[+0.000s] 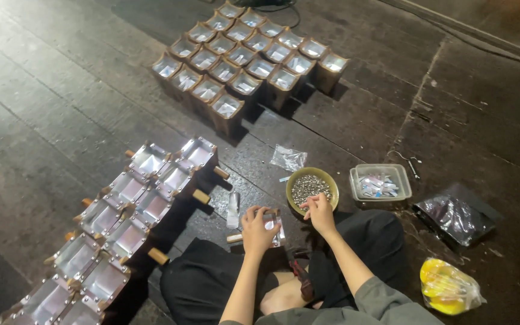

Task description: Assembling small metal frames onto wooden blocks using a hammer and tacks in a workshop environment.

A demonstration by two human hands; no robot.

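Head view: sitting on dark wooden floor (61, 90), working over the lap. Left hand (256, 229) clenched around small metal-lined box (274, 227), holding it near the knees. Right hand (318, 210) pinching just above yellow-green bowl (312, 186) of small silvery fasteners; contents of pinch not discernible. Box likely rigid, light, with sharp sheet edges; gripping by the side walls advisable. Finished-looking boxes (127, 198) lying at left, more (248, 54) standing far.

Two hands (259, 232), one bowl (312, 188) of small metal pieces, one plastic tray (380, 182), one yellow bag (448, 287).
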